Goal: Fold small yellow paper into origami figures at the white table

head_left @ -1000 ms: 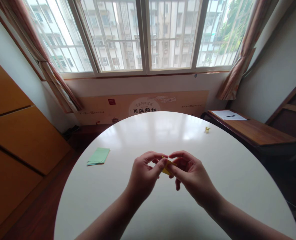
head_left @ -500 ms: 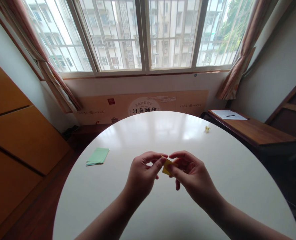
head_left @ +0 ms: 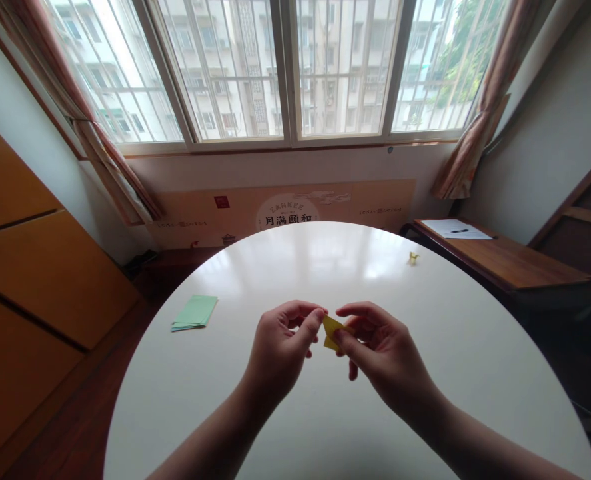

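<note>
Both my hands hover over the middle of the round white table [head_left: 225, 400]. A small folded yellow paper [head_left: 332, 331] sits between them. My right hand [head_left: 380, 350] pinches it with thumb and forefinger. My left hand [head_left: 282, 347] has its fingers curled, thumb and forefinger tips closed at the paper's left edge. Most of the paper is hidden behind my fingers.
A stack of light green paper sheets [head_left: 195, 312] lies at the table's left edge. A tiny yellow folded figure [head_left: 414, 257] stands at the far right of the table. A wooden side desk [head_left: 505, 260] with a white sheet and pen is to the right.
My left hand has drawn slightly leftward, so more of the yellow paper shows between my hands. Everything else on the table has stayed put.
</note>
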The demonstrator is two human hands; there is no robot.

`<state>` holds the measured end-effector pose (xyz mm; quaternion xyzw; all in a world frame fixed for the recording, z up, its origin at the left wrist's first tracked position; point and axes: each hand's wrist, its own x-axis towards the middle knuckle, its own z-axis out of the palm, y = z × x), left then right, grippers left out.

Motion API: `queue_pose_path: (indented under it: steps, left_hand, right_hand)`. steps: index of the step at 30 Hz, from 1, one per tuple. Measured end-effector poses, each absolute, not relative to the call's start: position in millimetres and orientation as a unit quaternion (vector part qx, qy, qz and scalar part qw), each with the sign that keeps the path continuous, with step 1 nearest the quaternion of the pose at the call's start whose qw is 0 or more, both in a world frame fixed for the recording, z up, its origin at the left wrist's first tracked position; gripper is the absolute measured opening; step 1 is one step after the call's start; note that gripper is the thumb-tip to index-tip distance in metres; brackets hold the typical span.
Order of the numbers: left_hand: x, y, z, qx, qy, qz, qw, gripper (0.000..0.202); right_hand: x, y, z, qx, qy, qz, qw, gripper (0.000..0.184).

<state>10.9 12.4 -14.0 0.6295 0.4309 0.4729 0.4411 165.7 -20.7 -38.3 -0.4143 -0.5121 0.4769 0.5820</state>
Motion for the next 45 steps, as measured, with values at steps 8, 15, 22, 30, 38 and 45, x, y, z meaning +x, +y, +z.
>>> queue_pose_path:
  steps: [8,15,22,30,38,45]
  left_hand:
    - [2,19,-11,0.614,0.435,0.541,0.375,0.024]
    - [0,14,-8,0.73,0.356,0.484,0.326,0.009]
    - [4,14,-7,0.706,0.376,0.472,0.37,0.01]
    - [5,15,-12,0.646,0.416,0.46,0.445,0.013]
    - [7,19,-15,0.665,0.403,0.457,0.432,0.021]
    - [8,17,-15,0.673,0.429,0.459,0.391,0.022]
  right_hand:
    - [164,-21,-38,-0.416,-0.51,0.478,0.582,0.024]
    - [166,-21,-38,-0.407,-0.506,0.468,0.599,0.024]
    - [166,-22,-37,-0.404,-0.511,0.479,0.588,0.023]
    - [164,-26,-30,-0.405,-0.52,0.494,0.567,0.02]
    - [165,-24,-33,-0.399,-0.513,0.502,0.57,0.019]
    - [166,-22,-36,-0.394,-0.519,0.503,0.568,0.019]
